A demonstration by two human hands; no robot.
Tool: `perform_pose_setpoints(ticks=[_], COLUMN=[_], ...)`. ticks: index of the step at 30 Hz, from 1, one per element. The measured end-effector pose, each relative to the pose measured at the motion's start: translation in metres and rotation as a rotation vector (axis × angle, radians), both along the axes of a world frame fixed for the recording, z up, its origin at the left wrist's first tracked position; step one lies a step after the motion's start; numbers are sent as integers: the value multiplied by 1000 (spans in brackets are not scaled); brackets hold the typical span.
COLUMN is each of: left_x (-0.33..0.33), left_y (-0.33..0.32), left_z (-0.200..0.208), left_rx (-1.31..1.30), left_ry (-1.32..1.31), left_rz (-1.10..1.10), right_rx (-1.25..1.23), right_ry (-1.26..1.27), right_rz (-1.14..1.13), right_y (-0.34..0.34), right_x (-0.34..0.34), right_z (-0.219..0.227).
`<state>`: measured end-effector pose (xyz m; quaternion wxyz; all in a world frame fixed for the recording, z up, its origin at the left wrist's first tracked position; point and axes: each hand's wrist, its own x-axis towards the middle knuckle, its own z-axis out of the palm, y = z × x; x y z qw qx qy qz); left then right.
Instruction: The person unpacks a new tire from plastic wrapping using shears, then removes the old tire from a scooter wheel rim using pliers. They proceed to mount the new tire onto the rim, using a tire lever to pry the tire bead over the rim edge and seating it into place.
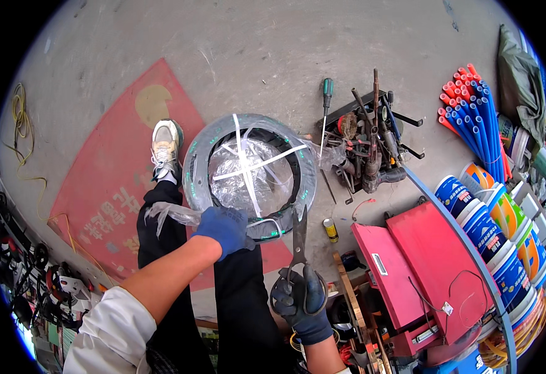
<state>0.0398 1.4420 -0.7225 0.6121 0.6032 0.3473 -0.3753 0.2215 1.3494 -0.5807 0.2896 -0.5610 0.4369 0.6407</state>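
Green print [277, 233] marks the coil [196, 165], pale characters [125, 216] the mat [98, 181], white lettering [490, 239] the buckets [511, 277].

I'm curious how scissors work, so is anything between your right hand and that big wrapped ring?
Only the scissors, which the right hand holds. Their blades point up to the lower right edge of the wrapped ring. Nothing else visible is between.

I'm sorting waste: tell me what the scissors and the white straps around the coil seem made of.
Scissors: probably steel, judging by the grey metal's dull sheen. White straps: likely smooth plastic, being flat and thin, though woven tape is possible.
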Motion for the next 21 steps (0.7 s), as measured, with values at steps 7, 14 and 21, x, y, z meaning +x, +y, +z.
perform_pose_setpoints(ticks=[7,14,21], left_x=[17,-5,-12], left_y=[-15,-22,-18], left_z=[20,12,2], left_rx=[81,98,86], left_ry=[80,82,98], left_rz=[272,222,239], right_rx=[-8,51,63], right_ry=[-176,-46,4], right_rz=[220,-46,-100], right_y=[26,38,29], right_x=[-23,0,-10], right_z=[-27,-69,-35])
